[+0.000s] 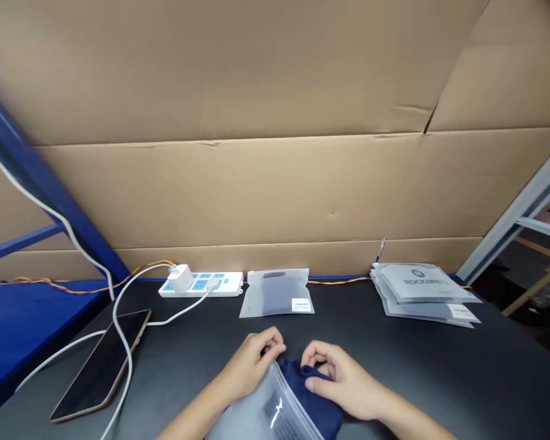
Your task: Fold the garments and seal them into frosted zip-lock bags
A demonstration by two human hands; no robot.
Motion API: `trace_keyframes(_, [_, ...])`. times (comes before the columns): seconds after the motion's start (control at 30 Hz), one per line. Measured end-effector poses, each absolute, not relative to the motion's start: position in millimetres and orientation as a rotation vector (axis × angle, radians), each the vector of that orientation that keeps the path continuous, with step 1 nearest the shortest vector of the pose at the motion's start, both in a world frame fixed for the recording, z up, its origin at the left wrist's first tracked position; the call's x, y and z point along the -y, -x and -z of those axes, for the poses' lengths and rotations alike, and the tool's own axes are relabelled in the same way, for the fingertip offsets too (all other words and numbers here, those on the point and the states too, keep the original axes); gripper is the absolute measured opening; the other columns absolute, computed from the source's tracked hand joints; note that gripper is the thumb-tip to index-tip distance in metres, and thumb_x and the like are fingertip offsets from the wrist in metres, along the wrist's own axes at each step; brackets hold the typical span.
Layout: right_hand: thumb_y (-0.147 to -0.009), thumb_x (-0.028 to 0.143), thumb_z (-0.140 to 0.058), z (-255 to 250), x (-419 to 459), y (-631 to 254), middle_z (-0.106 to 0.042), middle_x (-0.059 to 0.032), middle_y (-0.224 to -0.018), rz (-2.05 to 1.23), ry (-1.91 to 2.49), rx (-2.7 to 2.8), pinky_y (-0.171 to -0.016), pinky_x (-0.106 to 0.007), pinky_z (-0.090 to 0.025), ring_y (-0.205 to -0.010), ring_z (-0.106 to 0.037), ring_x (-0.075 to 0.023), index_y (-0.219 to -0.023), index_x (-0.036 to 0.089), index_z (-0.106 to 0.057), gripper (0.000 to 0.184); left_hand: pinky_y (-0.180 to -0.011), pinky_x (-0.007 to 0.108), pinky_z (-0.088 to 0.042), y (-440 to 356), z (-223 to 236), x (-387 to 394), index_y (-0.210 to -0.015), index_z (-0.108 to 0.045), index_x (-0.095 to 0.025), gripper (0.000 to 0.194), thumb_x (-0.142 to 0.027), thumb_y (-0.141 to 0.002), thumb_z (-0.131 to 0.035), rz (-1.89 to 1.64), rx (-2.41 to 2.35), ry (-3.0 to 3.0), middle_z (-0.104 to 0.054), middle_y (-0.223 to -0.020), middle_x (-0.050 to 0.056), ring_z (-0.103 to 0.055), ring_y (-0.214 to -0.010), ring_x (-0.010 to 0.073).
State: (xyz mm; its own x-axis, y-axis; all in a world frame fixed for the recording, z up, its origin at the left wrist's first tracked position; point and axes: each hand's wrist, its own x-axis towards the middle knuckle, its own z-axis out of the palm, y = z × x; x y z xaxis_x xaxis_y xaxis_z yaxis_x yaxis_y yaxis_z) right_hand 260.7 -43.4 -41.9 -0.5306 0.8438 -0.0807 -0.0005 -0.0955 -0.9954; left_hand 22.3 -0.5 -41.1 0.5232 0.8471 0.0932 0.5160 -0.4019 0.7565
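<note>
At the near side of the counter [421, 379], a frosted bag [252, 412] is held at its upper corner by the closed fingers of the left hand [252, 365]. Just beside its edge, toward 2 o'clock, navy cloth [318, 403] is pinched by the right hand [346, 380], its fingers curled. Both forearms are angled inward. The work is judged part done: cloth is left exposed; whether any is enclosed cannot be told. Farther off, a flat pouch [274, 296] is noted at 12 o'clock, a pouch stack [412, 292] at 1 o'clock.
</note>
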Motion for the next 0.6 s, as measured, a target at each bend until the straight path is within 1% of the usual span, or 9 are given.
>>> trace_keyframes(0.07, [-0.075,0.015,-0.07,43,48,-253,-0.053,0.0058,-0.083,-1.729,0.936,1.56,-0.051,-0.018,-0.026,-0.054,-0.038,-0.0034,-0.089,0.02,-0.056,0.02,-0.065,0.024,-0.034,-24,42,1,-0.08,-0.052,-0.021,0.025,-0.034,-0.1,-0.047,-0.633,-1.136,-2.097,-0.049,-0.064,-0.006,-0.046,-0.061,0.0129])
trace_keyframes(0.17, [-0.07,0.009,-0.068,44,50,-250,-0.051,0.0075,-0.075,-1.82,0.944,1.609,-0.046,-0.018,-0.022,-0.049,-0.035,-0.0027,-0.083,0.02,-0.054,0.022,-0.065,0.023,-0.035,-24,42,0,-0.081,-0.053,-0.021,0.025,-0.035,-0.1,-0.047,-0.629,-1.152,-2.112,-0.049,-0.064,-0.006,-0.046,-0.061,0.013])
trace_keyframes(0.23, [-0.072,0.011,-0.069,47,48,-251,-0.052,0.0066,-0.079,-1.791,0.957,1.556,-0.046,-0.018,-0.022,-0.05,-0.035,-0.0023,-0.085,0.019,-0.054,0.022,-0.066,0.023,-0.037,-19,38,-2,-0.084,-0.055,-0.021,0.026,-0.037,-0.102,-0.044,-0.619,-1.142,-2.105,-0.053,-0.067,-0.005,-0.049,-0.063,0.0136])
trace_keyframes(0.3, [-0.074,0.016,-0.072,52,45,-252,-0.053,0.0052,-0.086,-1.726,0.965,1.468,-0.047,-0.018,-0.022,-0.052,-0.036,-0.0018,-0.087,0.019,-0.053,0.022,-0.074,0.025,-0.04,-9,34,-6,-0.092,-0.059,-0.022,0.026,-0.039,-0.102,-0.042,-0.621,-1.18,-2.092,-0.061,-0.077,-0.003,-0.055,-0.074,0.0162])
trace_keyframes(0.37, [-0.076,0.022,-0.075,57,41,-253,-0.053,0.0047,-0.088,-1.684,0.972,1.383,-0.049,-0.018,-0.024,-0.053,-0.037,-0.0018,-0.088,0.019,-0.054,0.025,-0.085,0.029,-0.041,4,32,-11,-0.097,-0.063,-0.024,0.027,-0.043,-0.101,-0.044,-0.584,-1.257,-2.087,-0.065,-0.086,-0.001,-0.056,-0.091,0.0202])
trace_keyframes(0.43, [-0.077,0.028,-0.077,59,40,-254,-0.054,0.0048,-0.088,-1.697,0.957,1.309,-0.051,-0.018,-0.028,-0.054,-0.04,-0.0025,-0.088,0.019,-0.055,0.026,-0.088,0.031,-0.041,14,31,-16,-0.091,-0.066,-0.023,0.032,-0.047,-0.098,-0.047,-0.507,-1.308,-2.096,-0.064,-0.084,0.0,-0.053,-0.098,0.0231])
trace_keyframes(0.5, [-0.077,0.03,-0.079,57,41,-254,-0.059,0.0031,-0.092,-1.758,0.909,1.271,-0.057,-0.019,-0.035,-0.06,-0.048,-0.0047,-0.093,0.02,-0.059,0.027,-0.083,0.03,-0.042,18,33,-19,-0.081,-0.066,-0.021,0.036,-0.049,-0.096,-0.049,-0.46,-1.292,-2.101,-0.062,-0.078,0.001,-0.052,-0.095,0.0234])
trace_keyframes(0.57, [-0.076,0.03,-0.08,53,44,-253,-0.064,0.0,-0.103,-1.852,0.845,1.251,-0.069,-0.022,-0.042,-0.073,-0.057,-0.0091,-0.101,0.022,-0.064,0.031,-0.079,0.029,-0.042,14,36,-19,-0.078,-0.065,-0.02,0.036,-0.047,-0.096,-0.049,-0.49,-1.247,-2.082,-0.063,-0.078,0.001,-0.054,-0.09,0.022])
trace_keyframes(0.6, [-0.075,0.029,-0.081,50,46,-253,-0.066,-0.0013,-0.109,-1.907,0.816,1.243,-0.075,-0.024,-0.044,-0.08,-0.06,-0.0115,-0.105,0.023,-0.066,0.035,-0.077,0.029,-0.042,11,37,-18,-0.077,-0.064,-0.019,0.036,-0.045,-0.096,-0.05,-0.511,-1.224,-2.07,-0.063,-0.078,0.001,-0.055,-0.087,0.0211])
